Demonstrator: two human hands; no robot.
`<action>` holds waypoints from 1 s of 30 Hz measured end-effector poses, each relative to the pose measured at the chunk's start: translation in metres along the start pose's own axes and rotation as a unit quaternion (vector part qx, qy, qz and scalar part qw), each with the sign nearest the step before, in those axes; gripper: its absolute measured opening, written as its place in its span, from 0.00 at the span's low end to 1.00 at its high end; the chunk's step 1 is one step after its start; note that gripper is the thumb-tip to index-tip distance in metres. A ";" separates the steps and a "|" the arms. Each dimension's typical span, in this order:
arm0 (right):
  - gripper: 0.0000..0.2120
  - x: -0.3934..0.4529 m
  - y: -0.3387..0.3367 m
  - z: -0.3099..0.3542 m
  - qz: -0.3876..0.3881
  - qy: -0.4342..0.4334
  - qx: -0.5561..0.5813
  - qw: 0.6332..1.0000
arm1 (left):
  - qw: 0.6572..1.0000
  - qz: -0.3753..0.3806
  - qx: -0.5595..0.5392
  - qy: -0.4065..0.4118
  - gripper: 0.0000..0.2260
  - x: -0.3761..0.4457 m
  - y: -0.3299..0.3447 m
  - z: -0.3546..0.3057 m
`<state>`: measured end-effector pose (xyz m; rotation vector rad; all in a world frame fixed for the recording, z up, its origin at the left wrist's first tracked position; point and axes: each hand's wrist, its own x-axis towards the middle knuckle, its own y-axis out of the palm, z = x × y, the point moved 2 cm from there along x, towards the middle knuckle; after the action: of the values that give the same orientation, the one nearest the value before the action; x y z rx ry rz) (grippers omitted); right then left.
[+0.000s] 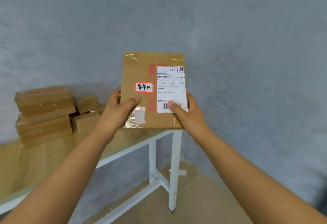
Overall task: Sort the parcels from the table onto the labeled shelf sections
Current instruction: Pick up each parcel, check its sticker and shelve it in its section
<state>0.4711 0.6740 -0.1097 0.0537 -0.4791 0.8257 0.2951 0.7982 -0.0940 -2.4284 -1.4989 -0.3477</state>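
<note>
Grey plastered wall (pixel 230 29) fills most of what I see from the head camera, with a pale wooden tabletop (pixel 53 154) on a white frame running off to my left and brown floor below it.

Both hands are on one flat cardboard parcel (pixel 141 68), lifted clear of the tabletop and tipped up so its face is toward me. My left hand (pixel 116 110) grips the lower left edge, thumb pressed across the front and fingers curled round behind. My right hand (pixel 185 112) grips the lower right edge the same way, its thumb lying on the white shipping label (pixel 170 85) near the lower barcode. Just left of that label sits a small red-bordered sticker (pixel 144 87) with handwritten characters, which I take to be the sorting mark.

Further out, well to the left, a cluster of cardboard boxes (pixel 44 114) stands on the tabletop against the wall: two larger ones stacked, with at least two smaller ones beside them.

I judge the job far from finished. This parcel is in hand at the reading stage, not yet carried anywhere, and several more wait on the tabletop. No shelf or section label is in view, so I cannot tell how many parcels are already sorted.
</note>
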 end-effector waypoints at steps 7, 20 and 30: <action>0.27 -0.047 -0.187 0.031 -0.102 -0.029 -0.038 0.994 | 0.993 0.084 -0.053 0.062 0.25 -0.050 0.166 -0.070; 0.24 -0.150 -0.509 0.084 -0.254 -0.020 -0.145 0.956 | 0.957 0.232 -0.135 0.109 0.26 -0.152 0.473 -0.187; 0.24 -0.177 -0.678 0.090 -0.346 0.006 -0.195 0.918 | 0.913 0.347 -0.172 0.126 0.26 -0.182 0.662 -0.238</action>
<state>0.8205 0.0672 -0.0128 -0.1460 -0.5582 0.0260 0.7945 0.2785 0.0021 -2.8402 -0.4311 -0.7689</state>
